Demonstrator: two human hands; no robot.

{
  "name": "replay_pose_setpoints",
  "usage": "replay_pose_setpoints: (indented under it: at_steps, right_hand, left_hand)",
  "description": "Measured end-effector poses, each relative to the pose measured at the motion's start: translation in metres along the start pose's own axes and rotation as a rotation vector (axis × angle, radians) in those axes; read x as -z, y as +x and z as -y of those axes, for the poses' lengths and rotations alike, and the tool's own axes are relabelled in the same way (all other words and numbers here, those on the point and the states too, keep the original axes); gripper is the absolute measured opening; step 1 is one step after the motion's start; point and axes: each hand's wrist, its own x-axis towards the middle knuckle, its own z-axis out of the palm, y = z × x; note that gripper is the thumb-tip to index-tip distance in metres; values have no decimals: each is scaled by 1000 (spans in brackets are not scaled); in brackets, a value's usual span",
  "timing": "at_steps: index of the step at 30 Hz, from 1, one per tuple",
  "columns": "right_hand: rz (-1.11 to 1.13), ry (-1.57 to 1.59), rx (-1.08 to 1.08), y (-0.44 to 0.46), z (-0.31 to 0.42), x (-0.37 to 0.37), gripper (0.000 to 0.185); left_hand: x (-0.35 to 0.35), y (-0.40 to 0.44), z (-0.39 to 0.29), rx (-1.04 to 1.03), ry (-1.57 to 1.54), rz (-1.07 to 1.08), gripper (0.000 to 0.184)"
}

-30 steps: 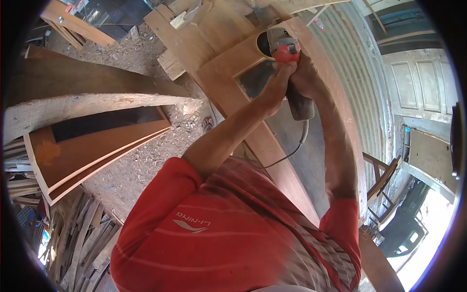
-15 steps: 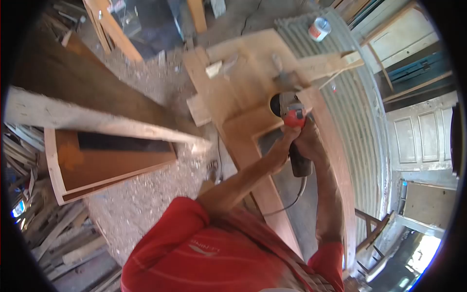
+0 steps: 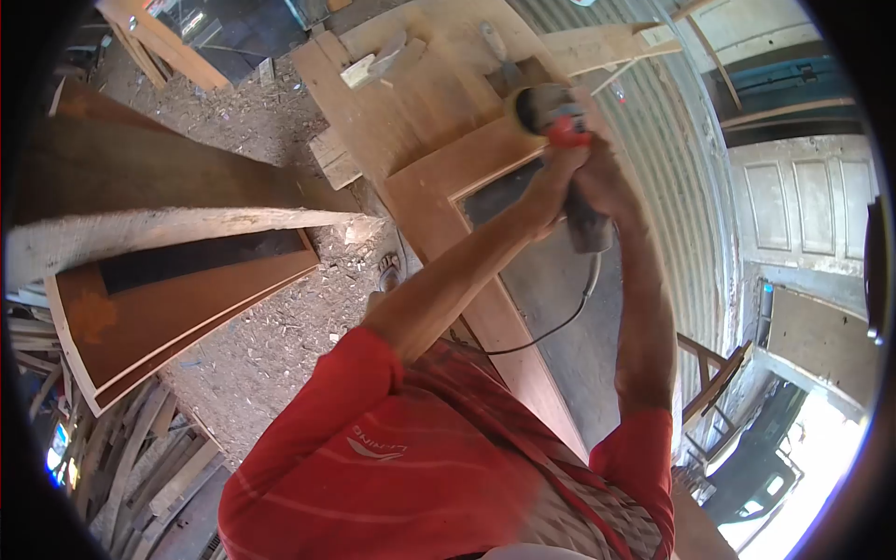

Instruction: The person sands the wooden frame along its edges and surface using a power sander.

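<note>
- The power tool [image 3: 567, 132], at 1 o'clock in the view, has shifted toward 1 o'clock over the wooden door [image 3: 427, 203]; the work seems now nearer its far corner.
- Left hand [image 3: 549, 191] and right hand [image 3: 605, 180] are closed around the tool.

"LI-NING" [image 3: 376, 442] — on the red shirt [image 3: 420, 485]

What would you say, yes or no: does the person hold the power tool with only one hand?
No, the left hand and the right hand are both gripping the power tool.
</note>
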Motion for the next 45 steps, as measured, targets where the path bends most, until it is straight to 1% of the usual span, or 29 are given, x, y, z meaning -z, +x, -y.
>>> replay_pose_setpoints:
  at_steps: [1, 2, 4, 6, 8, 9, 12, 14, 17, 20, 22, 24, 25, 27, 28, 29, 30, 32, 33, 35, 36, 37, 38, 39, 40, 41, 43, 44, 45]
  right_hand:
    - [-3, -32, 96, -16, 22, -13, 46]
    - [-41, -68, 147, -17, 21, -17, 46]
    - [-140, -155, 205, -9, 7, -28, 47]
    - [-106, -105, 79, 1, -2, -27, 46]
    - [62, 85, -212, 5, 35, 5, 45]
    - [58, 121, -77, 4, 29, 4, 51]
    - [78, -220, 146, -13, -8, -50, 57]
    - [166, -198, 81, -51, 47, -64, 60]
    - [102, -18, 121, -61, 65, -70, 47]
    - [73, -164, 134, -20, 6, -62, 58]
    - [-6, -75, 3, 5, -21, -34, 56]
    - [19, 27, -130, 5, -2, 2, 56]
    - [24, 78, -192, 7, 6, 17, 55]
    - [-36, 7, -161, 3, -9, 23, 56]
    - [-69, -28, -146, -1, -21, 21, 57]
    - [-190, -47, 119, -5, -41, 10, 56]
    - [-152, -80, 63, -5, -43, 15, 55]
    - [-47, -121, -50, -12, -47, 12, 55]
    - [-153, -139, 140, -14, -48, 16, 52]
    - [-6, 338, 131, -10, -97, 19, 72]
    - [66, 423, 153, 9, -130, 11, 60]
    - [-2, 456, 156, 2, -104, 7, 49]
    - [45, 494, 138, 16, -74, -13, 49]
    - [72, 501, 73, 6, -55, -23, 48]
    - [68, 493, -29, -14, -56, -25, 47]
    - [75, 394, -20, -30, -51, -27, 52]
    - [113, 84, 80, -47, -17, -33, 62]
    - [142, 37, 50, -46, -2, -28, 67]
    - [204, 69, -49, -42, 23, -18, 68]
  left_hand:
    - [4, -21, -2, -65, 8, -27, 63]
    - [6, -29, -3, -129, 19, -54, 64]
    - [12, -21, -3, -57, 8, -31, 68]
    - [18, -7, -11, 15, 39, -8, 72]
    - [11, 14, -20, 120, 126, 39, 77]
    - [13, 17, -11, 67, 84, 52, 80]
    - [17, -44, -6, -81, 28, -97, 75]
    - [46, -86, -2, -123, 11, -57, 71]
    - [43, -109, -15, -147, 16, -86, 69]
    - [39, -55, -11, -83, 28, -12, 72]
    - [25, -13, -10, 55, 48, 19, 69]
    - [13, 24, -7, 153, 71, 108, 63]
    - [8, 35, -1, 169, 92, 76, 60]
    - [3, 51, 11, 210, 140, 16, 54]
    - [0, 44, 18, 136, 101, -3, 53]
    - [-5, 27, 26, 59, 64, -20, 53]
    - [-6, 19, 32, -17, 30, -37, 53]
    - [-2, 27, 47, 33, 32, 98, 52]
    - [8, 33, 54, 37, 48, 144, 52]
    - [25, 53, 79, -251, 155, 313, 46]
    - [32, 61, 93, -398, 189, 385, 44]
    - [-2, 31, 50, -217, 139, 245, 50]
    - [7, 15, 22, -252, 242, 113, 52]
    - [7, -3, 16, -247, 302, -3, 55]
    - [3, -16, 29, -199, 342, -94, 57]
    - [37, 3, 61, -436, 395, -32, 58]
    - [43, -38, 45, -114, 206, 103, 56]
    - [14, -52, 12, -70, -4, 50, 53]
    - [13, -36, 11, -42, 18, 75, 56]
